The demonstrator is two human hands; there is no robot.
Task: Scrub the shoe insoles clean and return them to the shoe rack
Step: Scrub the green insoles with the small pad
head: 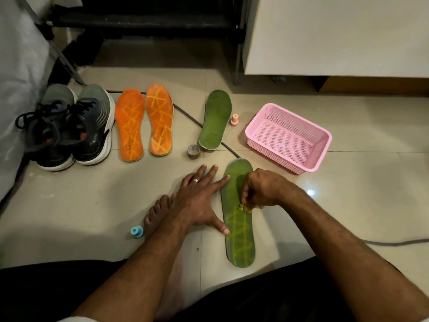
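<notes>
The right hand is curled tight, pinching a small yellow-green scrubbing piece against the middle of the near green insole, which lies flat on the tiled floor with pale yellowish criss-cross marks over its nearer half. The left hand, a ring on one finger, lies spread and flat on the floor, its forefinger tip and thumb tip touching the insole's left edge. A bare foot shows under the left forearm, and a small teal cap stands just beside it. Farther out, a second green insole lies with a small brownish roll at its near end and a small pink cap beside its right edge. The pink perforated basket to the right holds nothing. Left of the green insole lie two orange insoles side by side; each carries small print that is too small to read. Beside them stand two dark sneakers with white soles. In all: four insoles, two shoes, two caps, one basket. The dark shoe rack stands behind them, and a dark cable runs across the floor.
</notes>
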